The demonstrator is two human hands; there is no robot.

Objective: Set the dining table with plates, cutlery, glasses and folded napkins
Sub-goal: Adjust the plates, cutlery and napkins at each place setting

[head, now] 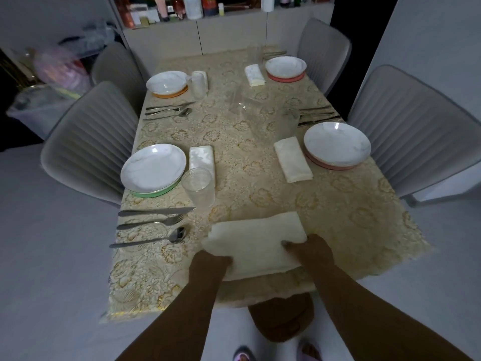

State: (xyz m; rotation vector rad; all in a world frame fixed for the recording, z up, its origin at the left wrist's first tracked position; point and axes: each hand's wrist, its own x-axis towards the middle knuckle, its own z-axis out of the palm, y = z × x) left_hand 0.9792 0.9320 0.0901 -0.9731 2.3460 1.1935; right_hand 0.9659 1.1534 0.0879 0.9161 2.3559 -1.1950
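Napkin (pixel 256 242): cream, folded into a rectangle, at the near edge of the surface (pixel 260 162), held between both hands and tilted slightly, far edge raised.
Left hand (pixel 212 263): at the napkin's near-left corner; fingers curled under the cloth and hidden by it, thumb side against the edge, gripping.
Right hand (pixel 311 252): at the napkin's near-right corner; fingers (pixel 291 246) on top of the cloth, pinching the edge.
Near-left setting: plate (pixel 153 169) on a green rim, a folded napkin just right of it, a glass (pixel 199 187) in front of that napkin, then knife (pixel 156 211), fork (pixel 151 223) and spoon (pixel 148 240) lying side by side nearer the camera.
Near-right setting: plate on a pink rim, folded napkin just left of it, cutlery beyond it.
Far settings: two more plates, each with a folded napkin beside it; a glass by the far-left plate.
Centre: clear glassware, too blurred to count.
Chairs (pixel 88 142): grey, two on each side.
Shelf (pixel 208 9): behind the surface, crowded with bottles.
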